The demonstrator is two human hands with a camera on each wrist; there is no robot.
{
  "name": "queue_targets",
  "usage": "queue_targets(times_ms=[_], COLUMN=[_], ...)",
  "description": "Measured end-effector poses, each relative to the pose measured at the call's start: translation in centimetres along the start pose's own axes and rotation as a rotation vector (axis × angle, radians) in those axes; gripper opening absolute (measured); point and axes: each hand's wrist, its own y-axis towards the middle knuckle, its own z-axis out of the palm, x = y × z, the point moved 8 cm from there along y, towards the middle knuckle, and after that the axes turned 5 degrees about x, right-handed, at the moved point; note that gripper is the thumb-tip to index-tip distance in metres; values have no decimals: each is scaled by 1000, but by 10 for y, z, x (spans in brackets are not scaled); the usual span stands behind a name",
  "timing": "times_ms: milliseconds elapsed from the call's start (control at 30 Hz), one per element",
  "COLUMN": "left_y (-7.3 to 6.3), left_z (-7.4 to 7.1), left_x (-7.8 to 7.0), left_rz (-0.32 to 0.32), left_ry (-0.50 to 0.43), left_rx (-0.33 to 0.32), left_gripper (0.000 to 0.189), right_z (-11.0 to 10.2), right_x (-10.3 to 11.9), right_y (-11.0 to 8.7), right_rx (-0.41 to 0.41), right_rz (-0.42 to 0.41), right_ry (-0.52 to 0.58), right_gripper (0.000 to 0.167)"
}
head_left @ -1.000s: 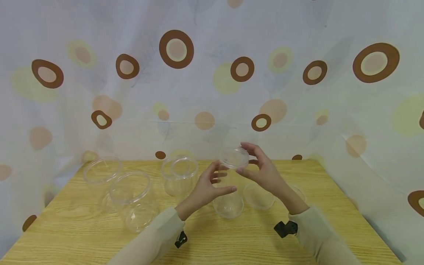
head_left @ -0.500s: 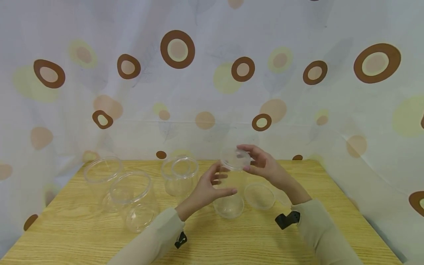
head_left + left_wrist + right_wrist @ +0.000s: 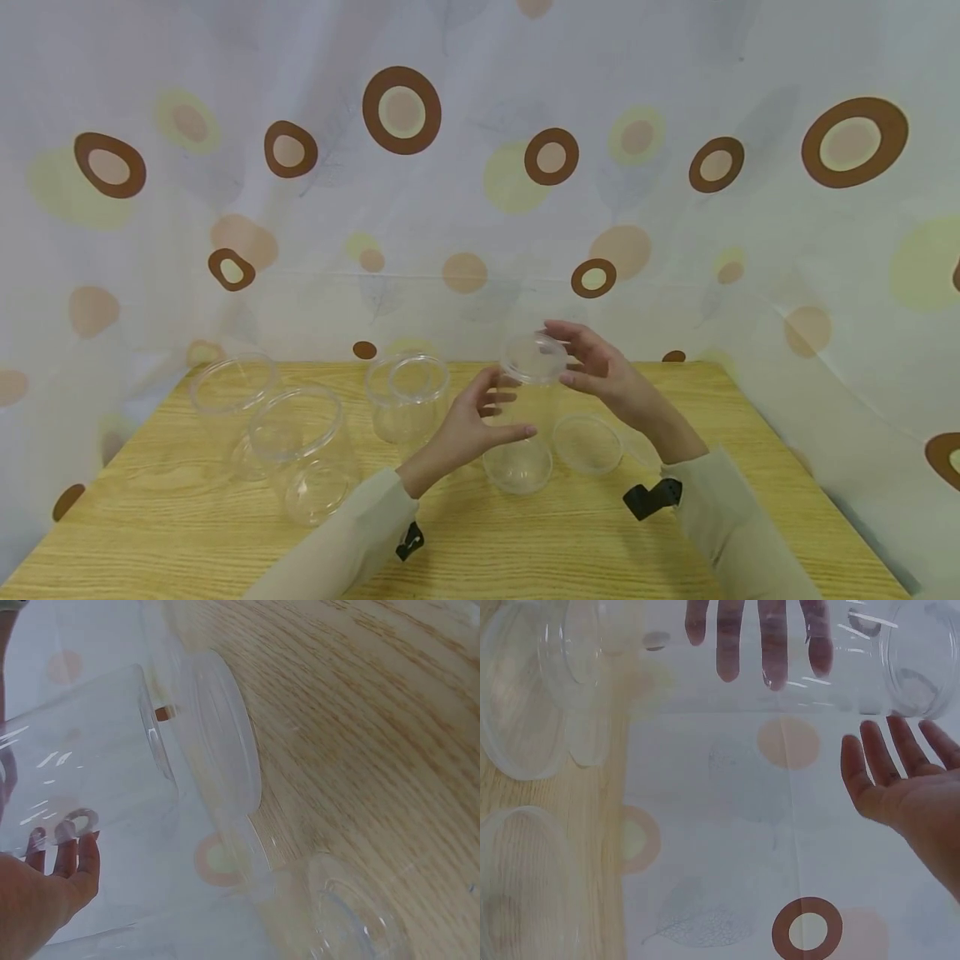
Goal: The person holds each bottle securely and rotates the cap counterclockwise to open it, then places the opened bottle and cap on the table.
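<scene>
In the head view a clear plastic jar [image 3: 528, 408] stands upright near the middle of the table. My left hand [image 3: 468, 425] grips it from the left, with the fingers [image 3: 86, 862] around its far side and the thumb in front. My right hand [image 3: 611, 383] is at the right of the jar's round top [image 3: 534, 358], its fingers spread and loosely bent. In the right wrist view these fingertips [image 3: 870, 727] lie right by the rim [image 3: 922, 660], holding nothing.
On the left of the wooden table [image 3: 480, 542] stand clear jars: a tall one [image 3: 300, 450], another [image 3: 234, 408] behind it, and a shorter-looking one [image 3: 405, 408]. A clear round lid [image 3: 588, 444] lies right of the held jar. A patterned curtain [image 3: 480, 208] hangs behind.
The right hand has moved a little to the right, its thumb drawing away from the front of the jar's top. The left hand has kept its place around the jar.
</scene>
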Motion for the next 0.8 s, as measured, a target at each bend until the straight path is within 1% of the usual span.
queue_targets(times_ms=[100,133,200,267,367,400,500,600,667,767,800], left_y=[-2,-2,0,2,5,5,5,4,3,2,0], left_z=[-1,-2,-2,-2,-2,-2,-1,0,0,1,2], left_x=[-7,-7,0,7,19,19,19,19,18,15,11], left_rz=[-5,-7,-9,0,7,10,15,11,9,6,8], left_ry=[-2,-6,-8,-7,3,7,15,10,9,5,3], left_rx=[-7,-9,-15,-19,-22,-24,-22,-15,-5,15,24], left_gripper=[69,69,69,70,70,70,70,69,68,69,69], right_z=[-2,-2,-1,1,5,6,7,8,7,8,8], right_x=[1,2,2,4,5,6,5,3,1,-1,-2], right_y=[-3,-4,-5,-5,-5,-5,-4,-3,-2,1,2], right_rx=[-122,-160,-225,-269,-306,-311,-310,-268,-209,-82,-40], right_rz=[2,4,13,15,25,28,40,43,41,23,18], right_ry=[-72,-108,-176,-263,-358,-385,-397,-341,-264,-122,-78], right_gripper=[57,57,58,60,62,62,60,58,58,59,59])
